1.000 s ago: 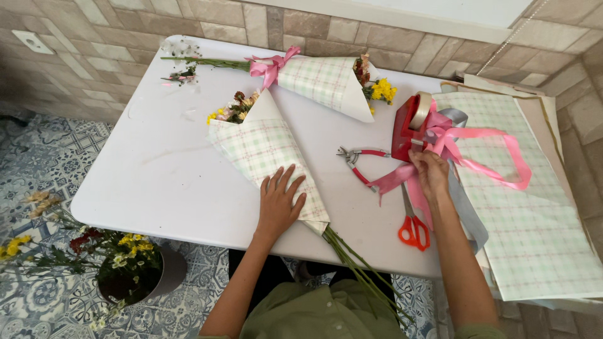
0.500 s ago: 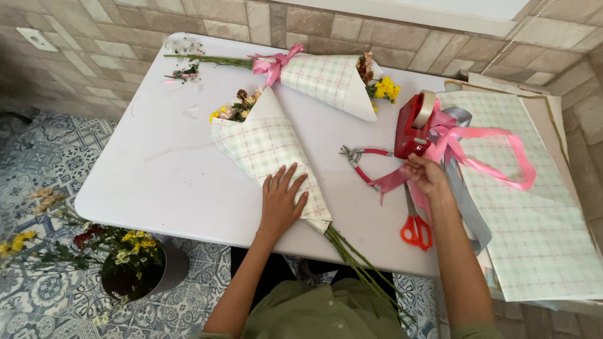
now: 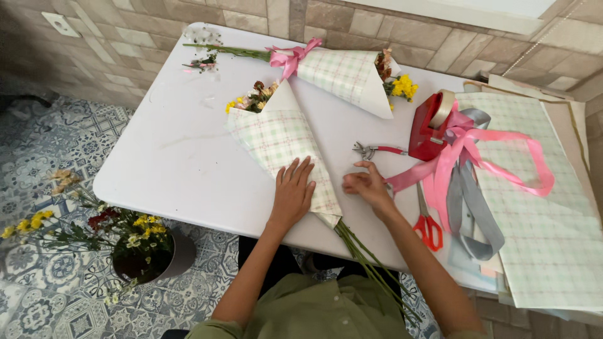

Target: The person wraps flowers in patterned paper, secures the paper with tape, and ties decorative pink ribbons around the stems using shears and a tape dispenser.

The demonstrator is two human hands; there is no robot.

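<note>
The left hand [image 3: 293,191] is lying open and flat, fingers spread, pressing on the lower part of the wrapped bouquet [image 3: 286,147], a cone of pale green checked paper lying on the white table [image 3: 169,157] with its stems [image 3: 370,267] sticking out over the near edge. The right hand [image 3: 367,186] is sitting just beside the cone's narrow end, fingers curled and pinching the end of the pink ribbon [image 3: 465,147], which is trailing away to the right in loops. Just beyond the right hand, small pliers [image 3: 377,150] are lying beside a red tape dispenser [image 3: 430,125]. Red-handled scissors [image 3: 428,223] and a grey ribbon [image 3: 471,213] are resting to the right, partly on sheets of checked wrapping paper [image 3: 546,238]. A second bouquet [image 3: 342,75], tied with a pink bow, is lying at the far edge. A pot of loose flowers [image 3: 141,245] is standing on the tiled floor at left.
</note>
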